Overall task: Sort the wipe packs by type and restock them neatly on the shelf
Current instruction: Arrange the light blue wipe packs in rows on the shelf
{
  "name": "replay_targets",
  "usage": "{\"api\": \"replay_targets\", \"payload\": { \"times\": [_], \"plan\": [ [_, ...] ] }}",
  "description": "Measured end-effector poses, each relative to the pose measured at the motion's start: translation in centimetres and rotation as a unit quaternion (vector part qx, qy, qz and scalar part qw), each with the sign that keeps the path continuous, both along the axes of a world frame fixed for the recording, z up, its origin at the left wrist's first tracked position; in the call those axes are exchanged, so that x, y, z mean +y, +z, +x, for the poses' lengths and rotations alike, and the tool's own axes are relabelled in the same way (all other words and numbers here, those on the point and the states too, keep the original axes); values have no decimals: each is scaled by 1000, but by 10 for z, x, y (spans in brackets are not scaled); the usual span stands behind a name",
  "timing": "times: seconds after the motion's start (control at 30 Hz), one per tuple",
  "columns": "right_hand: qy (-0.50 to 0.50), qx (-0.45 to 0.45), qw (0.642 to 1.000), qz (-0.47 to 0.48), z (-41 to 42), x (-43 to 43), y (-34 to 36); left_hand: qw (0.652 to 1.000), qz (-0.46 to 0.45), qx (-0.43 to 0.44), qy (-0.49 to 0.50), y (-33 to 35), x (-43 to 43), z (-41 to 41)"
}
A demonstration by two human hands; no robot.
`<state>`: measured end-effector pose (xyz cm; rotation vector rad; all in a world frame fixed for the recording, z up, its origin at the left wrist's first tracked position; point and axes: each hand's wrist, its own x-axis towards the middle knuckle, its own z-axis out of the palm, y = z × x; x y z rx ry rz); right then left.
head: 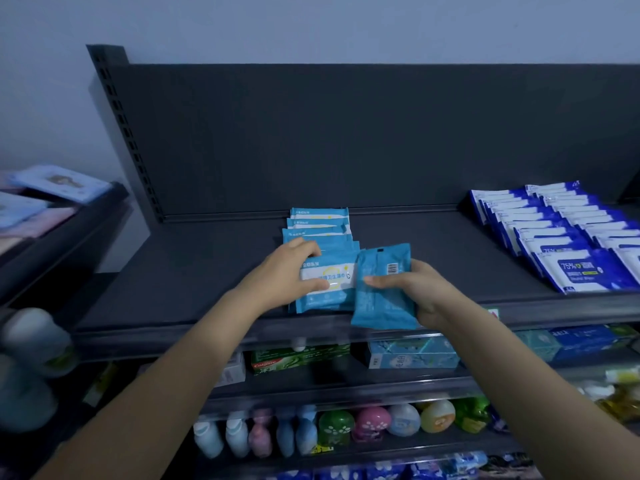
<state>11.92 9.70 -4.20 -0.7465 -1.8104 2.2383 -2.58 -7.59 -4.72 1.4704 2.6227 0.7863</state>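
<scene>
We see a dark grey metal shelf [207, 271] with a flat, matt surface and a perforated upright at its left back corner. In the middle of it stands a row of light blue packs [320, 223], soft flat rectangular pouches of glossy film which lean one behind the other, from the back panel toward the front edge. The left hand [291, 268] grips the front pack [329, 282] of this row: the fingers curl over its top edge and the thumb presses on its face, where a white label with a yellow ring and blue characters is printed. Just beside it on the right, the right hand [415, 289] holds a turned pack [381, 292] of the same light blue colour, with the thumb across its back and the fingers behind it. This pack is slightly tilted, shows a barcode and small print, and hangs over the front edge of the shelf. Well apart, at the right end, two rows of dark blue packs [571, 237] with white labels marked 75% lie overlapping like tiles. On the lower levels we see a green toothpaste box [298, 356] and round bottles [370, 422] of several colours.
</scene>
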Motion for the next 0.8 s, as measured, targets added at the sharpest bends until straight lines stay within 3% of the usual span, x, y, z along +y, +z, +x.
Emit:
{"api": "replay_targets", "payload": {
  "times": [0.23,0.33,0.5,0.8],
  "plan": [
    [-43,-21,999,14,-10,2,-10,988,-124,73,-55,2,-10,-8],
    [-26,-23,999,33,-14,3,-8,985,-134,91,-53,3,-6,-15],
    [-1,-57,997,49,-28,6,-4,993,-107,-8,-56,-4,-5,-30],
    [-12,-66,997,30,-60,0,-2,988,-123,88,-8,-2,7,-48]
  ]
}}
